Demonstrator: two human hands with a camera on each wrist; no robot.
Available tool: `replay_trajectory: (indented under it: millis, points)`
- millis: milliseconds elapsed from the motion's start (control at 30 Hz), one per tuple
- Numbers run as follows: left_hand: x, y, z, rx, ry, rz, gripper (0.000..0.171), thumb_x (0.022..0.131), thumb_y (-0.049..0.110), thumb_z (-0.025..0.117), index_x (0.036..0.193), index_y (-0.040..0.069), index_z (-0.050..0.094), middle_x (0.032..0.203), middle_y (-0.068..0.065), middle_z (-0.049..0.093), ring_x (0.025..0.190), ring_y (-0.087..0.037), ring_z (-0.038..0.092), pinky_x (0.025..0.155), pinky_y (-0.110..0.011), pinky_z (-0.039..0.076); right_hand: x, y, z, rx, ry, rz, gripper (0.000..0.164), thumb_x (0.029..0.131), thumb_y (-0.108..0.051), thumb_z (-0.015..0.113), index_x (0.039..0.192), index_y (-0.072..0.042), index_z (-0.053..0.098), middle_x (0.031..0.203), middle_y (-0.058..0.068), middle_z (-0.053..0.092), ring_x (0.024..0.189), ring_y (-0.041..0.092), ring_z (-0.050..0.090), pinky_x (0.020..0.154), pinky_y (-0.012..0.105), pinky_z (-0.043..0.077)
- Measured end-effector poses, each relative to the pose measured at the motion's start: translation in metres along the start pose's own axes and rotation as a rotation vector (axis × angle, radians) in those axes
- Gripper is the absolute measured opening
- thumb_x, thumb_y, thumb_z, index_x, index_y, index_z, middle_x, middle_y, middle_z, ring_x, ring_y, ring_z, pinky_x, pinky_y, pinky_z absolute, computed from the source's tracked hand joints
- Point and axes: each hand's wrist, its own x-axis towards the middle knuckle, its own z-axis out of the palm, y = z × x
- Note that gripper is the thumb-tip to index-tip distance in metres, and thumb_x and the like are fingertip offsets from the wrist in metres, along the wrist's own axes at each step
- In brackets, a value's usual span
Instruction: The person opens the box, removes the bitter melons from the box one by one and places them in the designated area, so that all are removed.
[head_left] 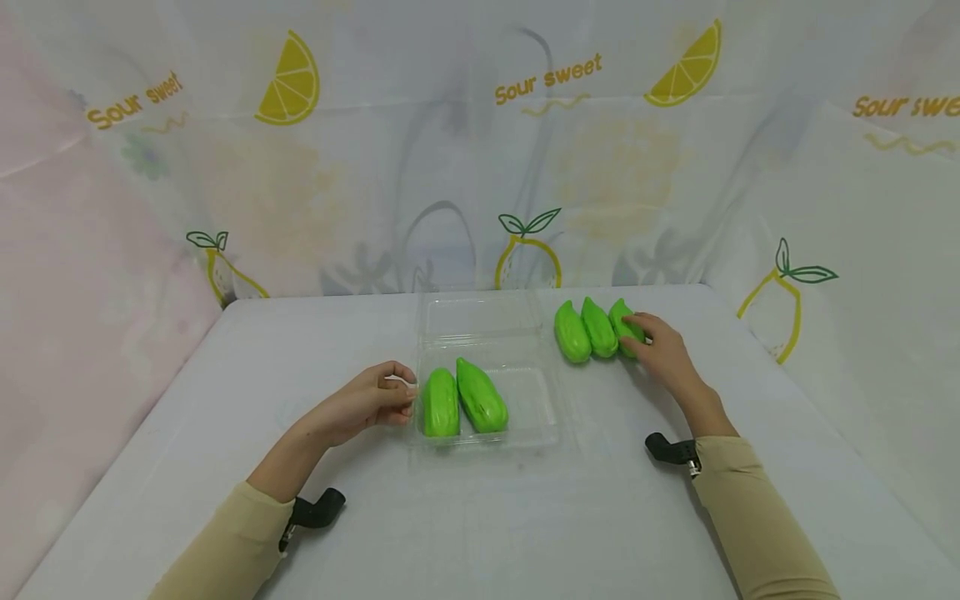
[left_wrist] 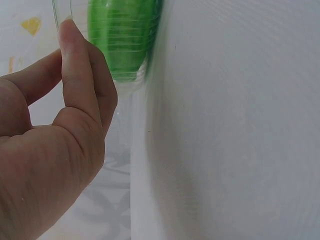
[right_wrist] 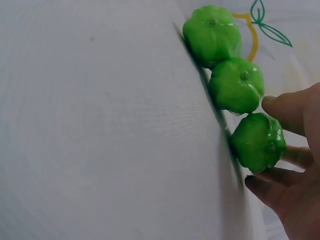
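A clear plastic clamshell box (head_left: pixel 528 400) lies with its lid laid back on the table, two glossy green ribbed fruits (head_left: pixel 482 400) in its left part. My left hand (head_left: pixel 371 406) is at the box's left side, thumb and fingers pinching its rim in the left wrist view. Three more green fruits (head_left: pixel 573 333) lie in a row right of the box. Around the rightmost green fruit (right_wrist: pixel 255 142) my right hand (head_left: pixel 663 350) curls its fingers, with the thumb on the side toward the middle fruit. Some fingertips are hidden behind that fruit.
The white table (head_left: pixel 480 525) carries all of this. A printed cloth (head_left: pixel 450 167) with lemon pictures rises along its back edge and sides. Black wrist-worn devices (head_left: pixel 318 508) stick out beside both sleeves.
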Motion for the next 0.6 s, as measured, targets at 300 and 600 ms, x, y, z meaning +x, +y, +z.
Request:
replay_trajectory:
  millis: [300, 600]
  points:
    - [-0.0004, 0.0003, -0.0003, -0.005, 0.002, -0.001, 0.035, 0.101, 0.015, 0.057, 0.126, -0.001, 0.037, 0.085, -0.002, 0.059, 0.077, -0.01, 0.061, 0.072, -0.02, 0.059, -0.0018, 0.0008, -0.003, 0.003, -0.006, -0.001, 0.052, 0.1, -0.026, 0.059, 0.143, 0.001, 0.047, 0.155, 0.029, 0.033, 0.142, 0.049, 0.033, 0.114, 0.062, 0.033]
    - [-0.0014, 0.0003, -0.0003, -0.007, 0.0, 0.001, 0.034, 0.102, 0.015, 0.056, 0.126, -0.001, 0.038, 0.085, -0.002, 0.058, 0.076, -0.009, 0.061, 0.072, -0.021, 0.059, -0.0018, -0.0002, -0.0049, 0.031, 0.031, -0.042, 0.052, 0.099, -0.021, 0.058, 0.143, 0.005, 0.045, 0.153, 0.03, 0.034, 0.135, 0.052, 0.041, 0.11, 0.06, 0.041]
